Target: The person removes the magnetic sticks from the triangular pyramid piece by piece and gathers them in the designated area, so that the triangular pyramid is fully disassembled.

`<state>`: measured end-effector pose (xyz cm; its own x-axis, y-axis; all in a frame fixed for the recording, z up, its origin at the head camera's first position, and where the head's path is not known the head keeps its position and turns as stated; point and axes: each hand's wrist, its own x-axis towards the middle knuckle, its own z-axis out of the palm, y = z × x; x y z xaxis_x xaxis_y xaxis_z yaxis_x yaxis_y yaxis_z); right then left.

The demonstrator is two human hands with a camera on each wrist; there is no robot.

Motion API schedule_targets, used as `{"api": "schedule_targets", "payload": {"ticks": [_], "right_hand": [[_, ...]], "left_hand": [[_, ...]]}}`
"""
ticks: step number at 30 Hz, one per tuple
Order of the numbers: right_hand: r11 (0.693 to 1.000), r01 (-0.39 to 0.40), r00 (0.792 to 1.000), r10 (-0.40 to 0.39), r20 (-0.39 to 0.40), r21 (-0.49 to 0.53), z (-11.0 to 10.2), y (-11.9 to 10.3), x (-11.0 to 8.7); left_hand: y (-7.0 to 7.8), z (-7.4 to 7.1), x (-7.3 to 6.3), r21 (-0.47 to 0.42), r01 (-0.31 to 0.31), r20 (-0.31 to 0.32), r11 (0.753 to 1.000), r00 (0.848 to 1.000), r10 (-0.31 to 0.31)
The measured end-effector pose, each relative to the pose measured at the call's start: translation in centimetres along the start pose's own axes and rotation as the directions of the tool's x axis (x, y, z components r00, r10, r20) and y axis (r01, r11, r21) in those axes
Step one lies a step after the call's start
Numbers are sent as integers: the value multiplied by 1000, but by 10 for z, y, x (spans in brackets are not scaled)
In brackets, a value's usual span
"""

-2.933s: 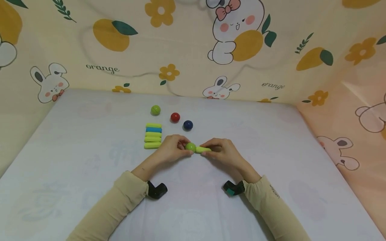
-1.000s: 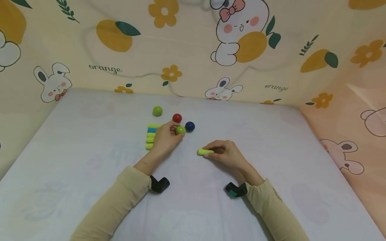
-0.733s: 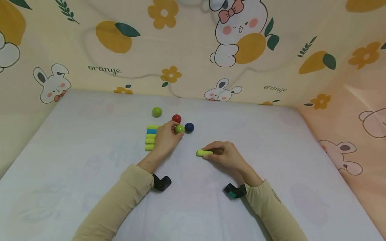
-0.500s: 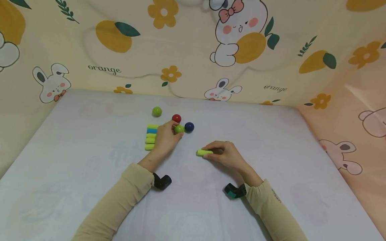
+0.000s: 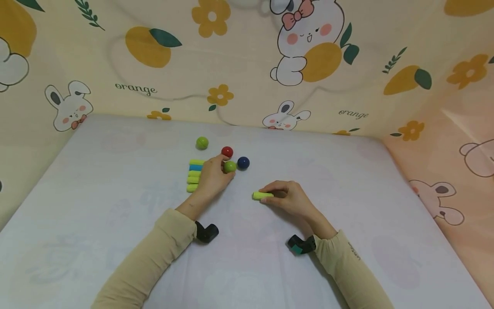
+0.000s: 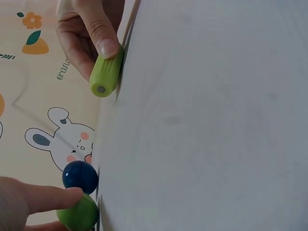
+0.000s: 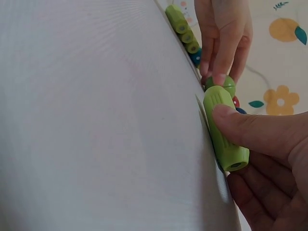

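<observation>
In the head view my left hand (image 5: 211,175) pinches a green ball (image 5: 230,166) between thumb and fingers, low at the table. Close around it lie a red ball (image 5: 227,151) and a dark blue ball (image 5: 243,162). My right hand (image 5: 290,198) holds a yellow-green magnetic rod (image 5: 257,195) lengthwise, its free end pointing left. That end shows a grey round tip on the rod (image 6: 102,82) in the left wrist view. Ball and rod are apart. From the right wrist, the thumb is seen pressing on the ribbed side of the rod (image 7: 222,137).
A second green ball (image 5: 202,143) lies farther back. Several yellow-green rods and one blue rod (image 5: 195,168) lie stacked side by side left of my left hand, which partly covers them. A printed cloth (image 5: 239,56) hangs behind the white tabletop (image 5: 247,266).
Earlier the green ball touched the end of the rod. My left hand has carried it back and left, beside the red and blue balls. My right hand has hardly moved.
</observation>
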<state>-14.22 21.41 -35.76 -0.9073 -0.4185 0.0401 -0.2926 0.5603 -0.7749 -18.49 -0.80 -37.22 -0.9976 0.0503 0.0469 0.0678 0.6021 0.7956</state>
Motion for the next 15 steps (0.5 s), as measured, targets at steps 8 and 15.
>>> {"api": "schedule_targets", "payload": {"ticks": [8, 15], "right_hand": [[1000, -18, 1000, 18, -14, 7, 6, 31, 6], [1000, -9, 1000, 9, -8, 8, 4, 36, 6]], "left_hand": [[0, -4, -2, 26, 3, 42, 1000, 999, -4], [-2, -10, -6, 28, -12, 66, 1000, 998, 10]]}}
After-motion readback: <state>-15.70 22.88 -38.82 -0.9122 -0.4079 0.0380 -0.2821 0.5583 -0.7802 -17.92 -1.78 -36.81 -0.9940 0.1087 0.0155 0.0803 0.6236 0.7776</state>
